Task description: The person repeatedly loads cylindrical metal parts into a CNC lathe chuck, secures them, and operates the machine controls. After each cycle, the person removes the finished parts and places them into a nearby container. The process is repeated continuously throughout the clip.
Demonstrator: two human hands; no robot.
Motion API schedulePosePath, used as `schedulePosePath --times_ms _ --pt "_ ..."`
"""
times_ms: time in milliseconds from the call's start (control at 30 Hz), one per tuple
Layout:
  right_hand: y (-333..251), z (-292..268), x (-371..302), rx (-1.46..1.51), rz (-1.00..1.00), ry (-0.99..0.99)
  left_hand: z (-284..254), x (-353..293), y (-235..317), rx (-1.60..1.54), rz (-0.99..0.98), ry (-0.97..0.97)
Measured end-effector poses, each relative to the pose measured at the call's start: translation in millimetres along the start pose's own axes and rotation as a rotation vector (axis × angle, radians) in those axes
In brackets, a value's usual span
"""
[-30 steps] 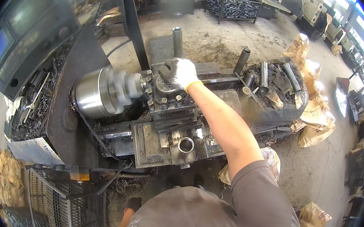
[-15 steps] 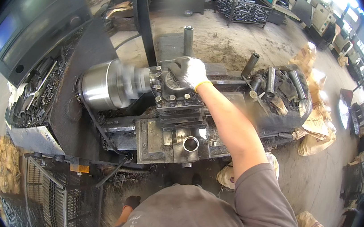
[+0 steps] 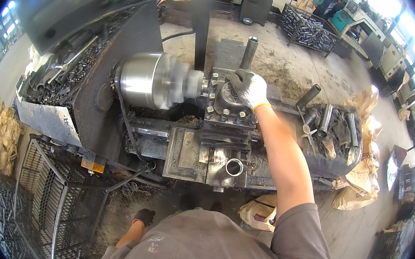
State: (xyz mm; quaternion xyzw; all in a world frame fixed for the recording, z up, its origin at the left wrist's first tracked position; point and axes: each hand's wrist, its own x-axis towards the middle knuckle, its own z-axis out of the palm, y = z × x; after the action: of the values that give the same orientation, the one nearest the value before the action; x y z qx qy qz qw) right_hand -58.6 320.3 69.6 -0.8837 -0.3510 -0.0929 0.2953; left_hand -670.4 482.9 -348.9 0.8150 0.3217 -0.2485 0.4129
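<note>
My right hand [image 3: 250,89], in a white glove with a yellow cuff, lies curled at the top of the lathe's tool post [image 3: 227,103]. Whatever its fingers close on is hidden beneath the glove. Just beyond it an upright metal tube [image 3: 250,52] rises from the slide. To the left, the shiny chuck [image 3: 146,79] is smeared at its jaws, as if spinning, and its front end reaches close to the tool post. My left hand [image 3: 145,217], in a dark glove, hangs low beside my body, away from the machine; its fingers are too dark to make out.
A short ring-ended tube [image 3: 234,168] stands on the near carriage. At right, a tray [image 3: 317,157] carries metal tubes and rags, beside brown sacks [image 3: 357,185]. A chip-filled bin [image 3: 50,119] is at left, with a mesh cage [image 3: 40,182] below. Behind stands a dark post [image 3: 201,31].
The whole view has swung, so the lathe appears further right. My right hand stays at the tool post, and my left hand still hangs low. The chuck's jaws remain blurred.
</note>
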Motion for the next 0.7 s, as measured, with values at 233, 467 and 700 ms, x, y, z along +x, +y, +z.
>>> schedulePosePath --times_ms 233,467,700 --pt "-2.6 -1.1 -1.1 -0.005 -0.026 0.027 -0.6 1.3 -3.4 0.084 -0.05 -0.022" --pt "-1.6 0.5 -0.6 0.015 -0.007 0.006 -19.1 -0.5 9.2 0.061 0.13 0.276" --pt "-1.8 -0.9 -2.1 0.024 -0.016 0.02 -112.8 -67.4 155.7 -0.047 0.007 0.706"
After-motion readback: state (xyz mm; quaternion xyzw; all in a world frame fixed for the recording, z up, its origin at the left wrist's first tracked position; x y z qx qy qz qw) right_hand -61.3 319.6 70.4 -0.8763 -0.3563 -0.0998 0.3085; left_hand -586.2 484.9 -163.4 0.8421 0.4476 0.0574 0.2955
